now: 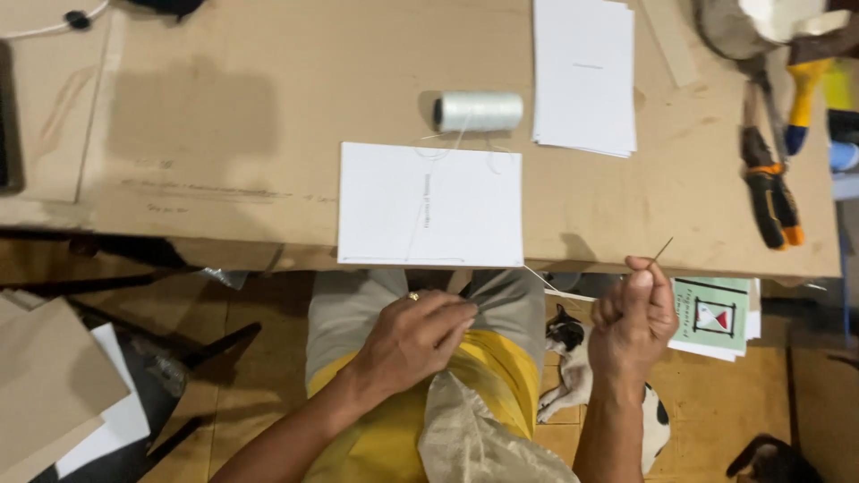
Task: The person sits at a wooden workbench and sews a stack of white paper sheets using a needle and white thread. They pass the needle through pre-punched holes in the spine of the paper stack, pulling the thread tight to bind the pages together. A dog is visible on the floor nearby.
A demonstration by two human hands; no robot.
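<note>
My right hand [633,315] is closed on a thin needle [662,249] whose tip points up past the table's front edge. A thin white thread [537,276] runs from the white folded booklet [430,205] at the table edge toward my hands. My left hand [419,335], with a ring on one finger, rests over my lap with fingers pinched near the thread; whether it grips the thread I cannot tell. Just behind the booklet, a spool of white thread [479,112] lies on its side.
A stack of white sheets [584,76] sits at the back right of the cardboard-covered table [233,134]. Orange-handled pliers [771,197] lie at the right. A black-and-white cat [573,367] lies on the floor near a green booklet [713,315]. Cardboard and paper [63,385] lie lower left.
</note>
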